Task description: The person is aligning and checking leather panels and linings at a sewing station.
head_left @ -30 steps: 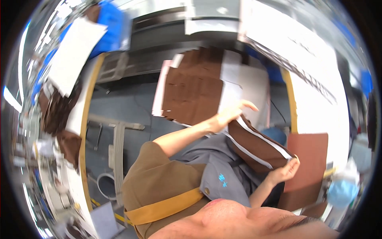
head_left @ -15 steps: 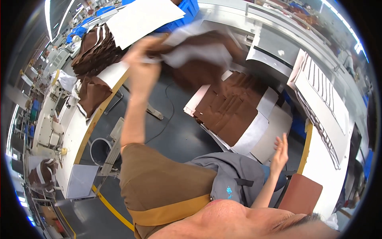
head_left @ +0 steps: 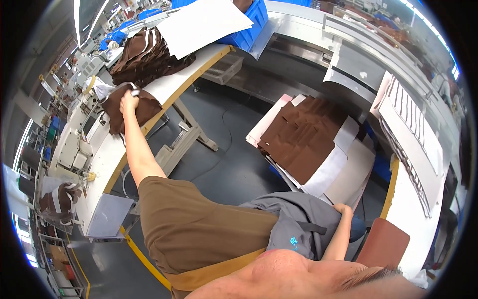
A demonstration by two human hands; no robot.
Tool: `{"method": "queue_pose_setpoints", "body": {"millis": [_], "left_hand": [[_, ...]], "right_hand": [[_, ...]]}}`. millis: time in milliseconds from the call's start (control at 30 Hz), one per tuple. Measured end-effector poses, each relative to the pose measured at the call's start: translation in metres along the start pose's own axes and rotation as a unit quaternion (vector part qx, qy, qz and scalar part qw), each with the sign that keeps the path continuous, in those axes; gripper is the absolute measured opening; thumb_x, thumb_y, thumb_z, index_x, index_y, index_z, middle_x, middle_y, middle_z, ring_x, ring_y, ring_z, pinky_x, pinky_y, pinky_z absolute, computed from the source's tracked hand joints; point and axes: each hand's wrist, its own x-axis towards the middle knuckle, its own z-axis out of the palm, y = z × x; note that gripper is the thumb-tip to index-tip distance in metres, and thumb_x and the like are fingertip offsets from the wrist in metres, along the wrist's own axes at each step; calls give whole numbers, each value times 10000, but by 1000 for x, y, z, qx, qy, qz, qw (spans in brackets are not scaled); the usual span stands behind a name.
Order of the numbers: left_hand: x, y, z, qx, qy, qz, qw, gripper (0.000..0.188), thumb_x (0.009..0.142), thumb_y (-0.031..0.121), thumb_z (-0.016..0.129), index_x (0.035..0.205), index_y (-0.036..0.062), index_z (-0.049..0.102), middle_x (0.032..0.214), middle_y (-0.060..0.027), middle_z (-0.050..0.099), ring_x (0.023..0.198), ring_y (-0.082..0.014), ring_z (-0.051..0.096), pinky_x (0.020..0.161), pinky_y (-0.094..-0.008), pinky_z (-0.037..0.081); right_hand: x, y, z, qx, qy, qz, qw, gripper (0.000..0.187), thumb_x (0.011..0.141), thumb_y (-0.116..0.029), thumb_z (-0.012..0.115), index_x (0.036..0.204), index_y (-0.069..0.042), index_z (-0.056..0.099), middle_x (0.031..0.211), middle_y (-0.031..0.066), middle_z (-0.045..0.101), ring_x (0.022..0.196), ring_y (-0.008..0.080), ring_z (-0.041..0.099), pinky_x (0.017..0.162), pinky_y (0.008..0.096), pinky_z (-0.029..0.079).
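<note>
At the left table, my left hand [head_left: 129,102] is closed on a brown fabric piece [head_left: 145,110] that drapes over the table edge by the sewing machine [head_left: 73,155]. Something small and pale shows at its fingertips, too small to name. Behind that piece rises a tall stack of brown fabric pieces with white strips [head_left: 142,57]. My right hand [head_left: 343,209] is curled beside the grey apron [head_left: 298,212] on my lap; whatever may be inside its fingers is hidden.
Brown cut panels [head_left: 303,134] lie on white sheets in front of me. White boards [head_left: 204,25] rest across the back-left stack and a blue crate [head_left: 251,27]. Striped white panels [head_left: 411,134] cover the right table. A brown flat pad [head_left: 383,244] is at near right.
My left hand has swung left and down to the fabric by the machine; the brown and white cloth it was swinging no longer hangs in the air. My right hand has lowered and curled.
</note>
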Motion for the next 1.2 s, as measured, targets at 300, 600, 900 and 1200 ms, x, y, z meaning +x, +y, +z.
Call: {"method": "queue_pose_setpoints", "body": {"millis": [300,600,900,1200], "left_hand": [[105,52,-46,-73,174,12,982,308,820,260,483,1042,118,643,1086,-152,623,1071,-322,555,899,-422,441],[177,21,18,-68,82,-66,992,377,818,234,526,1190,202,580,1185,-139,580,1123,-313,534,961,-401,412],[172,77,-20,-268,480,65,833,305,892,270,437,892,14,602,919,-217,615,814,-419,580,727,-508,435],[173,106,23,-317,185,-128,922,371,741,52,511,1108,97,479,1176,-227,541,1088,-351,540,954,-419,410]], "right_hand": [[-36,-9,9,-66,69,45,994,521,774,-376,455,1138,-33,601,1226,208,525,1188,330,478,984,382,380],[-39,-8,10,-41,91,72,992,508,770,-330,417,1102,3,609,1186,231,538,1149,350,505,974,385,389],[-39,-5,14,-40,99,81,991,509,776,-344,414,1104,-9,612,1176,229,550,1140,356,510,964,392,398],[-48,-4,21,-18,108,76,991,514,795,-345,399,1129,-10,600,1192,221,546,1146,356,507,968,398,394]]}}
